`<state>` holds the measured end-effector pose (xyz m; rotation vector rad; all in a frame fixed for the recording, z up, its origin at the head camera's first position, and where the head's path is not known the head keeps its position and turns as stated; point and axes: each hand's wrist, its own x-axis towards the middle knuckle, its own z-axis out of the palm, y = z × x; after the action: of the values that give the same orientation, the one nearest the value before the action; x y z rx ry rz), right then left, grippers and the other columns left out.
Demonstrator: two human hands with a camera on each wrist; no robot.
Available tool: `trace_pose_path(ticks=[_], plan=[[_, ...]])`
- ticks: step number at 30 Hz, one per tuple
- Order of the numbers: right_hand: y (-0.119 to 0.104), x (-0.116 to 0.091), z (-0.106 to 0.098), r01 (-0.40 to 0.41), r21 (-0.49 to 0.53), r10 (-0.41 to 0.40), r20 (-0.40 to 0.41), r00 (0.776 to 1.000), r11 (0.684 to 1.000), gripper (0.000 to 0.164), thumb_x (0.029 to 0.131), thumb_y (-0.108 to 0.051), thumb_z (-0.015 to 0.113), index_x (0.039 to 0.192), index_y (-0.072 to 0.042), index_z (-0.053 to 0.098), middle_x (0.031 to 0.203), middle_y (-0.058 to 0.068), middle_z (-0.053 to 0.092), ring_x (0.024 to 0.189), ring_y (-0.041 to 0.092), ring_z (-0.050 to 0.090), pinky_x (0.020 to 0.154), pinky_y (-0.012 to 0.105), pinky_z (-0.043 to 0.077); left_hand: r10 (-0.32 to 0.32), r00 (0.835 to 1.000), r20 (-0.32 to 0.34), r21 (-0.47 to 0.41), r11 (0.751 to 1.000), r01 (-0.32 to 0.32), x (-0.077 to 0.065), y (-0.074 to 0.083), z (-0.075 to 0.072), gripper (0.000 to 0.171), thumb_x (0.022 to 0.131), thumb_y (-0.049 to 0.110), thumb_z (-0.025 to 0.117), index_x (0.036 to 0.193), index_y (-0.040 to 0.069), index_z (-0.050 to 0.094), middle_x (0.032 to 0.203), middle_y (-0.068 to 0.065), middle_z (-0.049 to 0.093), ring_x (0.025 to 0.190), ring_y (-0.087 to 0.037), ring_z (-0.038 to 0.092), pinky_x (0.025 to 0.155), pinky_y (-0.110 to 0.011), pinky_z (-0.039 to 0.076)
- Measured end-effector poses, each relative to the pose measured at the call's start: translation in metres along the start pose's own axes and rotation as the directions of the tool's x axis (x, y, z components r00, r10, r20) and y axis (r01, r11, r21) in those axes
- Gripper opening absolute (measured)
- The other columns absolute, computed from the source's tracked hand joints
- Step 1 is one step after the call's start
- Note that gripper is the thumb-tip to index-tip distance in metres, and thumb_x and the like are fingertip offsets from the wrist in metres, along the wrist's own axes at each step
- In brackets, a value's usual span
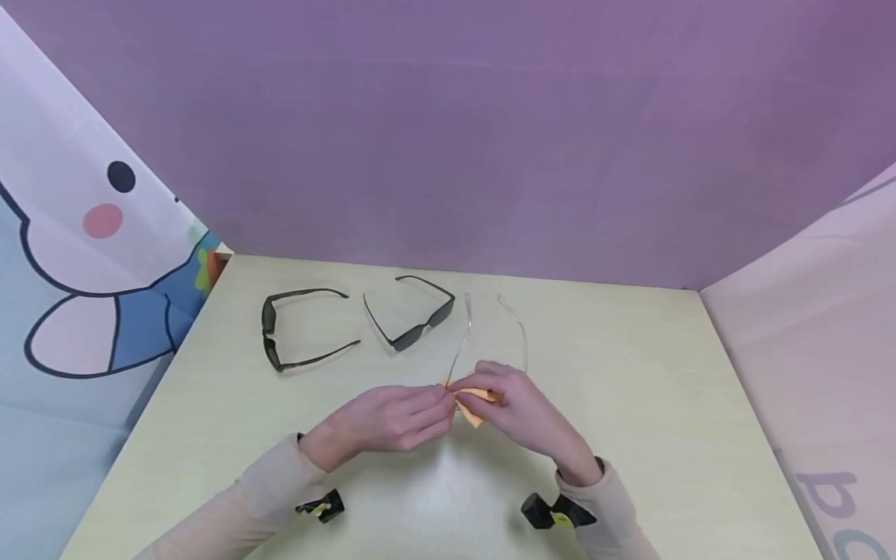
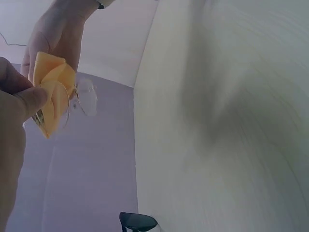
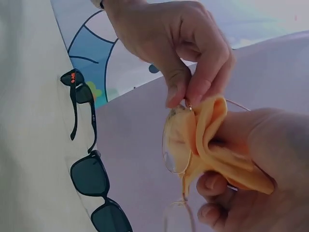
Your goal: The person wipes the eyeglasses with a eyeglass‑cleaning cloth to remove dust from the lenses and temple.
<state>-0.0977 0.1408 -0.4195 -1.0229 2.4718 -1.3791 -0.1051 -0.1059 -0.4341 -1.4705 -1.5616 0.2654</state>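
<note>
Thin wire-framed eyeglasses [image 3: 170,157] with clear lenses are held up between the two hands, over the table. My left hand [image 1: 402,418] pinches the frame at the outer corner of one lens between thumb and fingers, as the right wrist view shows. A folded orange cloth [image 3: 208,128] is in my right hand [image 1: 516,408], its fingers and thumb pressing it against that same lens. The cloth partly covers the lens. In the head view the two thin temples point away from me, and the hands hide most of the front.
Two pairs of dark sunglasses lie unfolded at the back left: one pair [image 1: 270,342] with temples pointing right, another pair [image 1: 409,337] beside it. The pale table [image 1: 630,389] meets a purple backdrop [image 1: 455,155] behind and printed cloths at both sides.
</note>
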Motion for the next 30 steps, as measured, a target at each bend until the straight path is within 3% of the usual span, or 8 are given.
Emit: trace_pose_path(ticks=[7, 14, 30], plan=[[-0.001, -0.005, -0.014, 0.001, 0.038, -0.005, 0.107, 0.994, 0.999, 0.016, 0.099, -0.013, 0.07, 0.111, -0.018, 0.079, 0.081, -0.012, 0.058, 0.072, 0.005, 0.048, 0.064, 0.021, 0.046, -0.006, 0.999, -0.049, -0.04, 0.999, 0.004, 0.001, 0.001, -0.001, 0.025, 0.103, -0.005, 0.05, 0.102, 0.01, 0.07, 0.106, -0.004, 0.076, 0.097, -0.013, 0.073, 0.093, -0.024, 0.059], [0.001, -0.014, -0.026, 0.009, 0.036, -0.015, 0.183, 0.983, 0.999, 0.015, 0.101, -0.017, 0.067, 0.11, -0.02, 0.079, 0.081, -0.012, 0.056, 0.072, 0.004, 0.047, 0.064, 0.021, 0.046, 0.015, 1.0, -0.026, -0.02, 1.0, -0.016, -0.001, 0.003, -0.004, 0.023, 0.102, -0.004, 0.052, 0.105, 0.009, 0.071, 0.106, -0.004, 0.075, 0.099, -0.013, 0.072, 0.095, -0.024, 0.059], [-0.002, -0.03, -0.025, -0.036, -0.121, 0.039, 0.021, 0.999, 0.992, 0.017, 0.097, -0.012, 0.072, 0.112, -0.019, 0.079, 0.087, -0.015, 0.06, 0.068, 0.0, 0.048, 0.058, 0.02, 0.047, -0.005, 0.999, 0.044, 0.014, 1.0, 0.004, -0.009, 0.003, -0.002, 0.023, 0.1, -0.008, 0.051, 0.103, 0.006, 0.069, 0.107, -0.005, 0.072, 0.098, -0.013, 0.069, 0.098, -0.025, 0.057]])
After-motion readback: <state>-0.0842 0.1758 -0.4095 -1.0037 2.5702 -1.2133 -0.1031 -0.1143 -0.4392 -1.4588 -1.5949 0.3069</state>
